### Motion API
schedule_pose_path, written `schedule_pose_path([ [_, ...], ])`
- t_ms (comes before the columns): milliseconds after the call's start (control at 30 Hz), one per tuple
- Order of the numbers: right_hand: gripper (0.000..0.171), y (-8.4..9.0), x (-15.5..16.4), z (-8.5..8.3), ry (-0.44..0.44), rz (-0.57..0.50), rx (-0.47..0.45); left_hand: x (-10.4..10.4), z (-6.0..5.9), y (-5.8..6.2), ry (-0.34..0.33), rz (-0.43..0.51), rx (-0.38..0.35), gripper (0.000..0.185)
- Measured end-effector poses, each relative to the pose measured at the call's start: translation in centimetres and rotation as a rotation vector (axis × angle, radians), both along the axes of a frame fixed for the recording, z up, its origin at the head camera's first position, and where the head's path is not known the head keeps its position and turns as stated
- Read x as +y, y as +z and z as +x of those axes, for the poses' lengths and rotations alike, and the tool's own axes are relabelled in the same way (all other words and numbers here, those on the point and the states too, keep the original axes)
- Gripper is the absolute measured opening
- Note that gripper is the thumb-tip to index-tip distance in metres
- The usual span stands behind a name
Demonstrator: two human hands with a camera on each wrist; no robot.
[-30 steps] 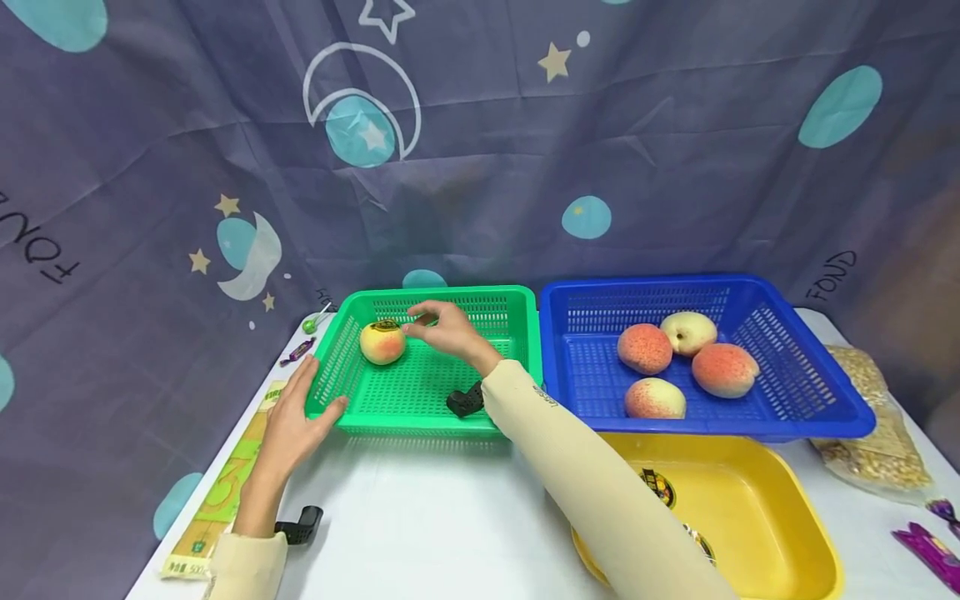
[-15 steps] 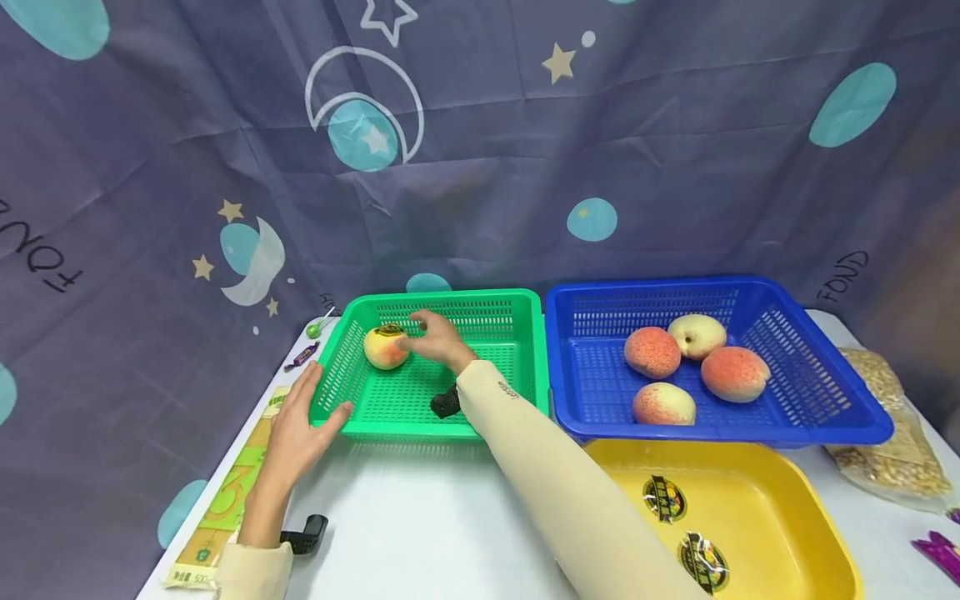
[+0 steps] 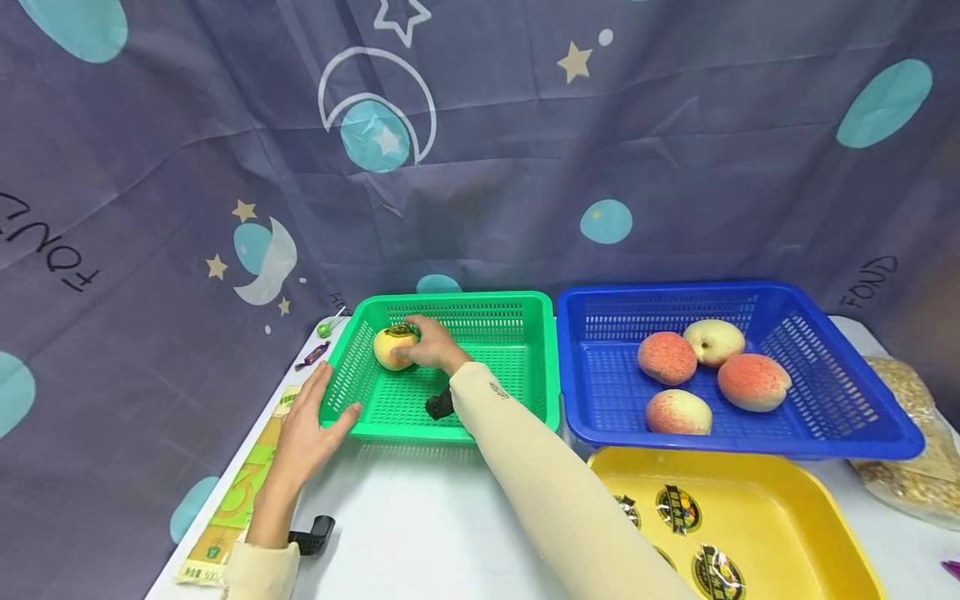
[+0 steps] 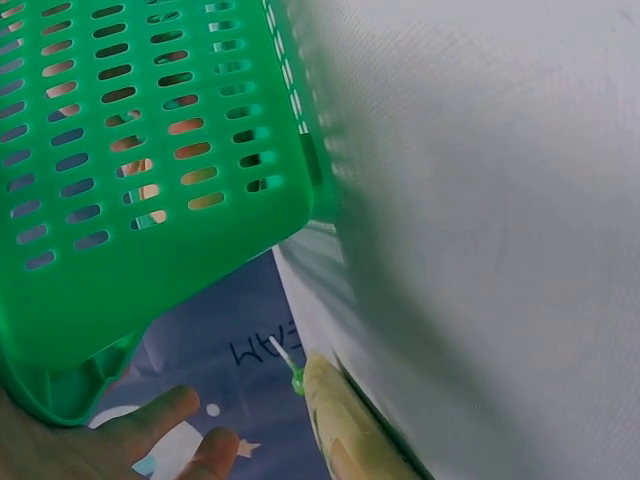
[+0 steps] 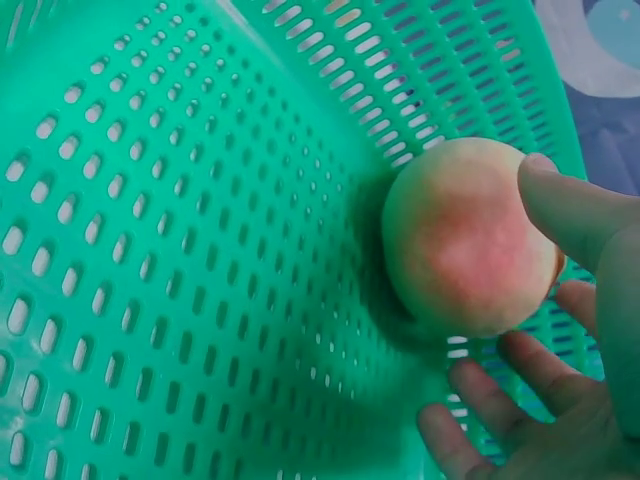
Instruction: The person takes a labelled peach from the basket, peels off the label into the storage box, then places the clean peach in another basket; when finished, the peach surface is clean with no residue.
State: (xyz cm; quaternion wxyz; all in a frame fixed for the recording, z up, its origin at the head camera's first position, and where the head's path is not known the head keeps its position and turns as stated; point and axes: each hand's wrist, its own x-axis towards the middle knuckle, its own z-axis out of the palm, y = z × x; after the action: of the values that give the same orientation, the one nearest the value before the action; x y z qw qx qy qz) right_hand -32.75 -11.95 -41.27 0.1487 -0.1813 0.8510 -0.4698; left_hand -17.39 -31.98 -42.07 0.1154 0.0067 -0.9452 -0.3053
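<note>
A yellow and pink peach (image 3: 388,348) with a black and gold sticker (image 3: 399,331) on top sits in the left part of the green basket (image 3: 483,432). My right hand (image 3: 435,346) is at its right side, the thumb (image 5: 560,205) overlapping the peach and the other fingers spread beside it. In the right wrist view the peach rests near the basket wall, its sticker mostly hidden. My left hand (image 3: 307,433) lies at the near left corner of the green basket, fingers extended along the outside and thumb apart.
To the right stands a blue basket (image 3: 742,440) with several peaches (image 3: 753,382). A yellow tray (image 3: 795,517) with several loose stickers (image 3: 678,510) is before it. Candy (image 3: 312,356), a lollipop (image 3: 324,330) and a long packet (image 3: 232,508) lie left; a bag of grains (image 3: 911,450) lies right.
My right hand has moved left and down onto the peach, its thumb now over the fruit. The left hand stays by the basket corner. The whole view has shifted slightly.
</note>
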Motion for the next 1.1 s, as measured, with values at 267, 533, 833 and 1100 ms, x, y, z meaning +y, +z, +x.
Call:
schedule_pose_path([
  [267, 0.074, 0.1, -0.5, -0.1, 0.042, 0.129, 0.075, 0.2, -0.1, 0.0, -0.013, 0.000, 0.014, 0.082],
  [533, 0.071, 0.4, -1.0, 0.6, 0.078, 0.285, 0.152, 0.0, 0.3, 0.0, -0.007, -0.012, 0.015, 0.082],
  [833, 0.075, 0.6, -1.2, 0.7, 0.112, 0.310, 0.164, 0.1, 0.3, 0.1, 0.005, -0.007, 0.002, 0.082],
  [1100, 0.070, 1.3, -1.2, 0.9, 0.186, 0.322, 0.252, 0.0, 0.3, 0.2, -0.004, -0.024, 0.005, 0.082],
])
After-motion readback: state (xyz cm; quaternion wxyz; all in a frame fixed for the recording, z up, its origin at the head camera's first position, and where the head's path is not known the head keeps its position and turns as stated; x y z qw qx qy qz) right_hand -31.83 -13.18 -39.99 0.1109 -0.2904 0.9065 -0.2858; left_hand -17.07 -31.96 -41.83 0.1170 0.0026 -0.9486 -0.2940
